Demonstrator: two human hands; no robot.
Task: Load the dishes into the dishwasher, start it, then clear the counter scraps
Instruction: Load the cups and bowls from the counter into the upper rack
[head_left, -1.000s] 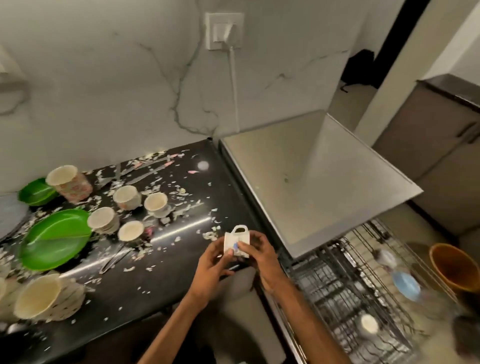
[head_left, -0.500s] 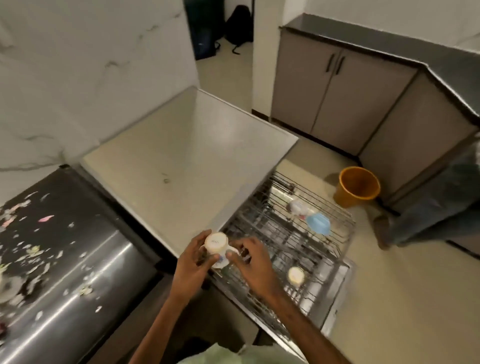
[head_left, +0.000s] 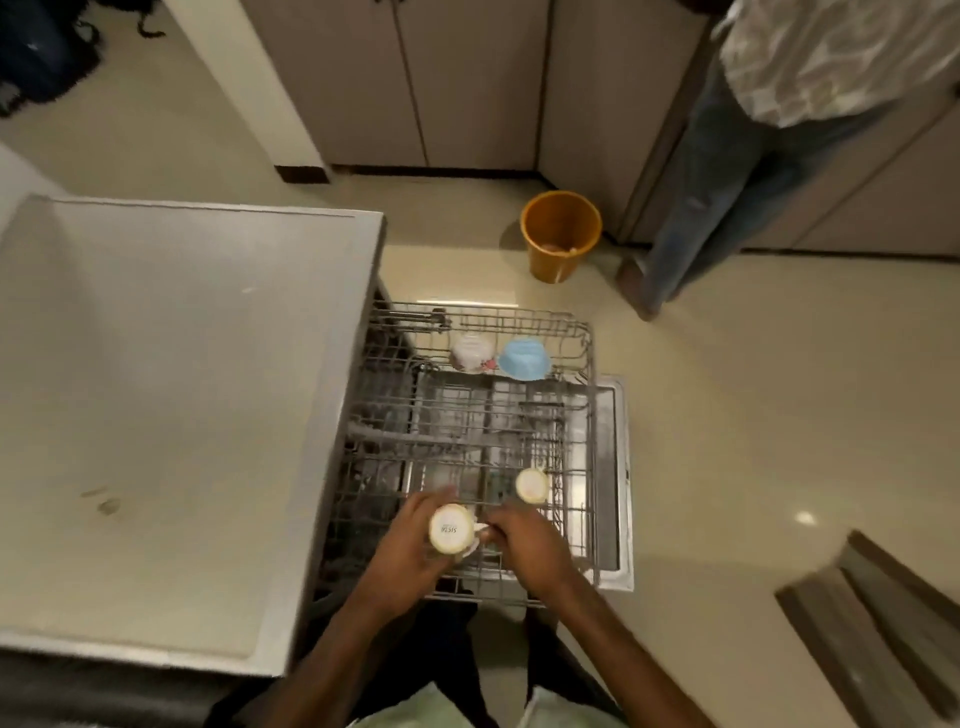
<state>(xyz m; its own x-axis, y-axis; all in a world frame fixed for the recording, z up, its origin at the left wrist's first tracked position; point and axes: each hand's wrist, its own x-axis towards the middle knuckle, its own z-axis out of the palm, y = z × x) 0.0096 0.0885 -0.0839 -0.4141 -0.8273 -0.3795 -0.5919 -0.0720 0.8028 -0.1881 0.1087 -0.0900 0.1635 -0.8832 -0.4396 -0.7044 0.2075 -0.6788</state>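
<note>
Hands at work over an open dishwasher, seen from the head camera: the left hand (head_left: 410, 551) has its fingers curled round a white cup (head_left: 451, 527), turned base-up so the printed underside faces the lens, while the right hand (head_left: 524, 545) pinches the cup at its handle side. The cup hangs just above the near end of the pulled-out wire rack (head_left: 582, 415), over the lowered dishwasher door (head_left: 615, 467). A second upturned cup (head_left: 531, 485) sits in the rack just beyond the hands; at the far end stand a patterned cup (head_left: 470, 353) and a blue bowl (head_left: 524, 358), side by side. An orange bucket (head_left: 561, 234) stands on the floor beyond, near a second person (head_left: 727, 182) by the cabinets.
</note>
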